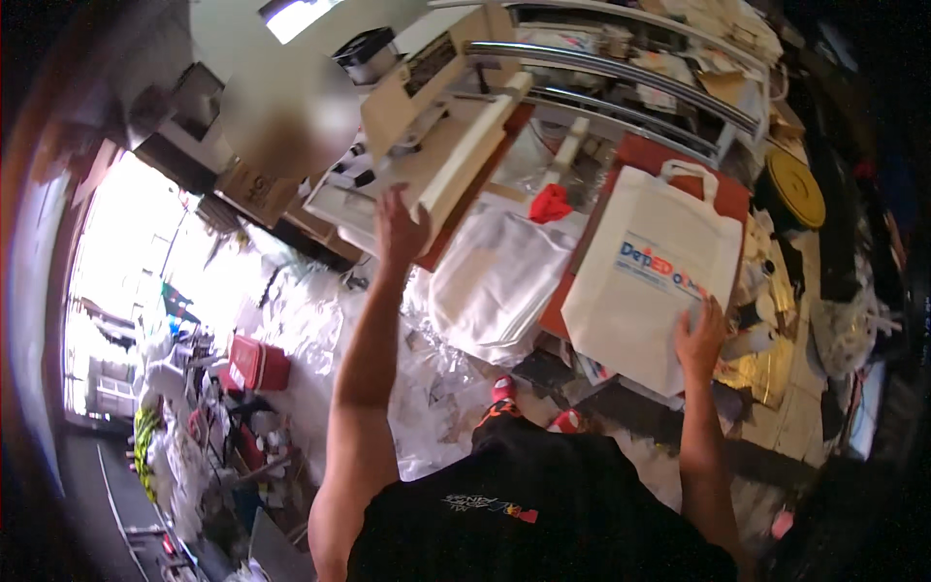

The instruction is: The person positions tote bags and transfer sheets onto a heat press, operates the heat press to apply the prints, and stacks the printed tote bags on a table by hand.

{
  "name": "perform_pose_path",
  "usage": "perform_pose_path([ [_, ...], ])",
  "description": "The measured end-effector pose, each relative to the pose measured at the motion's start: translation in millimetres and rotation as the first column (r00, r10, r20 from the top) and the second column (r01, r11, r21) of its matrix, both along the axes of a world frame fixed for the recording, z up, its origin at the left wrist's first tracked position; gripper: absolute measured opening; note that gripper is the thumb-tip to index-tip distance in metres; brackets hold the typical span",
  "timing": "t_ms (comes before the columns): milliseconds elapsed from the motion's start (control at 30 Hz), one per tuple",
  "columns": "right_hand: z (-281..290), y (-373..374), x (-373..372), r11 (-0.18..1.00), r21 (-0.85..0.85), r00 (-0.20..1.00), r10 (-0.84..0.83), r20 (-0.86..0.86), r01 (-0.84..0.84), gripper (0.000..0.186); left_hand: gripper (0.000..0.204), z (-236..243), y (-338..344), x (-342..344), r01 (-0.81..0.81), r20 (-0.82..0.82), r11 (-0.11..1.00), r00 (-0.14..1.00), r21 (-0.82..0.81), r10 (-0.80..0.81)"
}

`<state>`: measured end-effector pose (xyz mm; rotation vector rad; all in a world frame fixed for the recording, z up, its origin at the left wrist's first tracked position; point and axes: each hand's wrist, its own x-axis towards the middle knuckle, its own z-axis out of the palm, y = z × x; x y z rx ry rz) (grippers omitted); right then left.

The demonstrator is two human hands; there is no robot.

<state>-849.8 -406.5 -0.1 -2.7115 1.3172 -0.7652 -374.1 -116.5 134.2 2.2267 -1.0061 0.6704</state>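
A white tote bag [611, 301] with printing in blue, red and orange lies flat on a reddish-brown board [648, 153], its handle loop at the far end. My right hand [702, 341] rests on the bag's right side near its bottom edge, fingers spread, gripping nothing. Out to the left, my left hand [400, 231] is raised with its fingers stretched, beside the near end of a long cream-coloured table or frame [475, 160]. I cannot tell whether it touches that edge. Between the hands hang more white bags or white cloth [499, 276], with a red cloth [550, 204] at their far end.
Metal rails [621, 73] run across the far side. A round yellow lid [795, 189] stands at the right. Clear plastic sheeting [315, 339] covers the floor at left, near a red box [259, 365] and piled clutter. Cardboard boxes [254, 189] stand behind.
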Motion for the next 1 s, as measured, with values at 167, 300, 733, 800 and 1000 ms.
perform_pose_path([
  [167,-1.8,13.3,14.2,0.998,0.064,1.000,-0.002,-0.008,0.003,0.055,0.046,19.9,95.0,116.1,-0.310,0.146,0.898,0.950,0.311,0.277],
  [300,-2.0,-5.0,0.5,0.996,-0.023,0.996,-0.087,0.035,0.088,0.053,0.042,40.9,33.5,119.6,-0.350,0.164,0.714,0.934,0.606,0.319],
  [733,-2.3,-1.2,-5.1,0.995,0.001,0.995,-0.102,0.014,0.102,0.061,0.033,57.1,8.2,34.9,-0.078,0.130,0.785,0.992,0.615,-0.003],
  [800,-1.6,0.4,-6.4,0.992,0.057,0.994,-0.113,-0.010,0.113,0.063,0.032,54.4,-2.4,14.9,0.027,0.051,0.792,0.996,0.610,-0.073],
  [1000,11.3,7.1,-3.7,0.992,0.108,0.996,-0.076,0.040,0.071,0.064,0.020,5.9,-26.8,-51.8,0.354,0.016,0.897,0.928,0.265,-0.371],
])
